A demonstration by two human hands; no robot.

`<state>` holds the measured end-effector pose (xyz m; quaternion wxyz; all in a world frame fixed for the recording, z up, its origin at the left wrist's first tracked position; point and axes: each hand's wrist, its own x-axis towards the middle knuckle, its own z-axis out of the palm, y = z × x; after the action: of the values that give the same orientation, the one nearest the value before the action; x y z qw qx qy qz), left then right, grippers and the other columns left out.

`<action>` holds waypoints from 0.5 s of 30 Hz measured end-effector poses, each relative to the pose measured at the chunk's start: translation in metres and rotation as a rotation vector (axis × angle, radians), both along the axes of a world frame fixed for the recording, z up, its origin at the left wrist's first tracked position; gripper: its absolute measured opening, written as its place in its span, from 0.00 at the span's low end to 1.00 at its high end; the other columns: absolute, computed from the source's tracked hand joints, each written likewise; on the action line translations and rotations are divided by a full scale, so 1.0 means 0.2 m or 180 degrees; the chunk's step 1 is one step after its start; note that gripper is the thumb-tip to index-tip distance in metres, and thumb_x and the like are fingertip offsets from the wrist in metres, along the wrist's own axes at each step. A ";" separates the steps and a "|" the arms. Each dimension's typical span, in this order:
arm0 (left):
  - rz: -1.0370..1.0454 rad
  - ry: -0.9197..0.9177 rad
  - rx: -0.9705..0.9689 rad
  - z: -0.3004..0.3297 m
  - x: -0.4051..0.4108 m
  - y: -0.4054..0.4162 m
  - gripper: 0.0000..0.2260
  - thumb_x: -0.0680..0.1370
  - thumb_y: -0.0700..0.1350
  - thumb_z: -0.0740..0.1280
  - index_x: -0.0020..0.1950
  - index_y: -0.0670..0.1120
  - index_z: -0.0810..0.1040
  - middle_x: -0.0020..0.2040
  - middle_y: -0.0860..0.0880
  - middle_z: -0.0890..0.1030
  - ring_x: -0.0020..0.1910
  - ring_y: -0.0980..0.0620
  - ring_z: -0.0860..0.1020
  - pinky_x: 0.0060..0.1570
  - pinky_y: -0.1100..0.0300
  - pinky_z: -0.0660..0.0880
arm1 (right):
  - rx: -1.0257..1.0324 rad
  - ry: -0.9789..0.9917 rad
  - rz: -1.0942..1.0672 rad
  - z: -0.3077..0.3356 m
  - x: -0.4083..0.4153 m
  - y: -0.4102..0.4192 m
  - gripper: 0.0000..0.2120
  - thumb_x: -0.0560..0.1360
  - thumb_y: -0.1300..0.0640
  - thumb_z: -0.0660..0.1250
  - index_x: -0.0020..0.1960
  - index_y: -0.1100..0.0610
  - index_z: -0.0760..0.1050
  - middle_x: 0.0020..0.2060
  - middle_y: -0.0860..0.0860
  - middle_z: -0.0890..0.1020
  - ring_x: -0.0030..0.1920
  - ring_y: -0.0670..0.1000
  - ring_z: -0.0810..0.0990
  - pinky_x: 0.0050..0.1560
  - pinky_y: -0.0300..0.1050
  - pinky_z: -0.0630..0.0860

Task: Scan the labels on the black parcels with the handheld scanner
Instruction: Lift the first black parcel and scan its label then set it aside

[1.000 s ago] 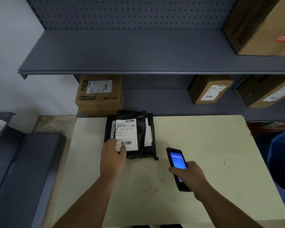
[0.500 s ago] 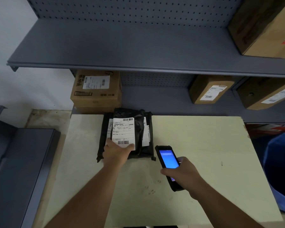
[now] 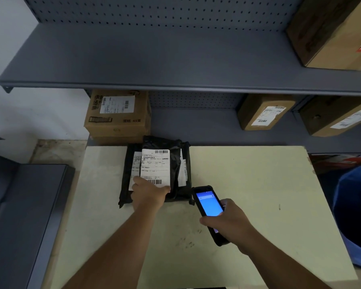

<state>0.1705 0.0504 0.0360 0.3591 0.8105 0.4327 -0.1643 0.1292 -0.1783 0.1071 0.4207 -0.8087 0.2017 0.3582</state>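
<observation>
A stack of black parcels [image 3: 176,161] lies at the far edge of the pale table [image 3: 248,195]. The top parcel carries a white label [image 3: 155,166] with barcodes at its top and bottom. My left hand [image 3: 148,195] grips the near edge of the top parcel, thumb over the label's lower left corner. My right hand [image 3: 230,223] holds the black handheld scanner [image 3: 209,207], its blue screen lit, just right of and nearer than the stack. The parcels underneath show only label edges.
Grey metal shelves [image 3: 175,65] stand behind the table, holding cardboard boxes [image 3: 117,115] with labels; another box [image 3: 263,113] sits to the right. A dark grey bin [image 3: 19,205] is at the left, a blue container [image 3: 356,215] at the right.
My left hand has slid slightly forward and right along the top parcel's near edge. The scanner in my right hand has moved left and forward, closer to the stack.
</observation>
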 end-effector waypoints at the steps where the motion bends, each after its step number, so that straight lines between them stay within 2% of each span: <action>1: 0.0012 0.0000 -0.0008 0.00 0.00 0.00 0.48 0.65 0.54 0.84 0.74 0.43 0.60 0.70 0.39 0.74 0.67 0.36 0.77 0.62 0.39 0.81 | 0.0000 -0.0004 0.0020 0.00 0.00 0.00 0.25 0.68 0.53 0.80 0.58 0.50 0.70 0.45 0.52 0.81 0.36 0.48 0.80 0.34 0.41 0.77; 7: -0.0026 -0.0035 -0.0034 0.03 0.00 0.00 0.49 0.67 0.50 0.84 0.79 0.44 0.57 0.71 0.38 0.75 0.72 0.34 0.72 0.65 0.41 0.77 | -0.0046 -0.0026 0.0114 0.03 0.02 -0.06 0.25 0.67 0.52 0.80 0.58 0.51 0.71 0.44 0.53 0.82 0.35 0.48 0.80 0.31 0.39 0.75; 9: 0.0005 -0.0062 -0.0126 0.05 0.00 0.00 0.48 0.68 0.48 0.83 0.79 0.44 0.57 0.71 0.39 0.77 0.71 0.35 0.73 0.64 0.43 0.78 | -0.0063 -0.0028 0.0141 0.05 0.03 -0.07 0.26 0.66 0.52 0.80 0.58 0.51 0.71 0.45 0.54 0.82 0.36 0.49 0.80 0.30 0.39 0.75; 11: 0.0109 -0.0111 -0.0324 0.06 0.00 0.02 0.45 0.68 0.44 0.82 0.78 0.43 0.59 0.70 0.40 0.78 0.67 0.36 0.78 0.59 0.46 0.80 | -0.0067 -0.0021 0.0148 0.06 0.03 -0.09 0.26 0.66 0.51 0.80 0.58 0.51 0.71 0.46 0.54 0.82 0.37 0.49 0.81 0.30 0.40 0.76; 13: 0.0263 -0.0158 -0.0557 0.07 -0.01 0.02 0.42 0.69 0.40 0.81 0.77 0.41 0.62 0.68 0.42 0.79 0.64 0.39 0.80 0.49 0.52 0.79 | -0.0064 -0.0012 0.0136 0.07 0.04 -0.10 0.27 0.66 0.52 0.80 0.59 0.51 0.71 0.47 0.54 0.82 0.38 0.50 0.81 0.31 0.40 0.76; 15: 0.0330 -0.0179 -0.0755 0.07 -0.02 0.03 0.36 0.69 0.39 0.81 0.73 0.40 0.71 0.64 0.44 0.82 0.60 0.42 0.82 0.46 0.55 0.78 | -0.0066 -0.0006 0.0146 0.08 0.04 -0.12 0.26 0.65 0.51 0.80 0.57 0.51 0.71 0.46 0.54 0.82 0.38 0.50 0.81 0.32 0.41 0.76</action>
<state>0.1672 0.0568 0.0495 0.4723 0.7432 0.4413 -0.1728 0.1366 -0.2021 0.1239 0.4042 -0.8177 0.1863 0.3649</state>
